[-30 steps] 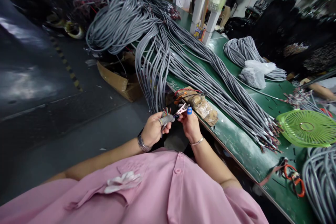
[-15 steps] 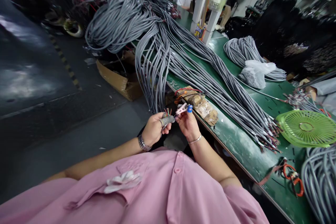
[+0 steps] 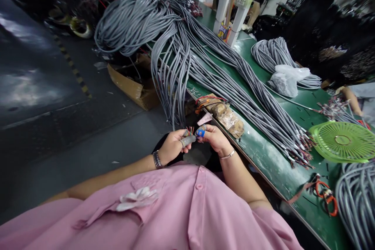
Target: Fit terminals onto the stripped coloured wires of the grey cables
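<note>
My left hand (image 3: pixel 172 146), with a watch at the wrist, is closed round a cable end whose thin coloured wires (image 3: pixel 190 129) fan out above the fingers. Grey wrapping covers its thumb or a finger. My right hand (image 3: pixel 216 138) is pinched right beside the wires, blue tape on a fingertip; what lies between its fingers is too small to tell. A pale pink piece (image 3: pixel 205 119) is just above the right hand, near the table edge. Grey cables (image 3: pixel 171 82) hang over the edge beyond both hands.
Long grey cables lie along the green table (image 3: pixel 263 156). A taped wooden block (image 3: pixel 227 119) sits at its edge. Farther right are a green fan (image 3: pixel 341 140), orange-handled scissors (image 3: pixel 326 199) and a plastic bag (image 3: pixel 288 80). A cardboard box (image 3: pixel 131 86) stands on the floor. Another person's arm (image 3: pixel 351 99) shows at right.
My right hand has come down and its fingers have closed in beside the wires. The pale pink piece is no longer between its fingers. Another person's arm has appeared at the right.
</note>
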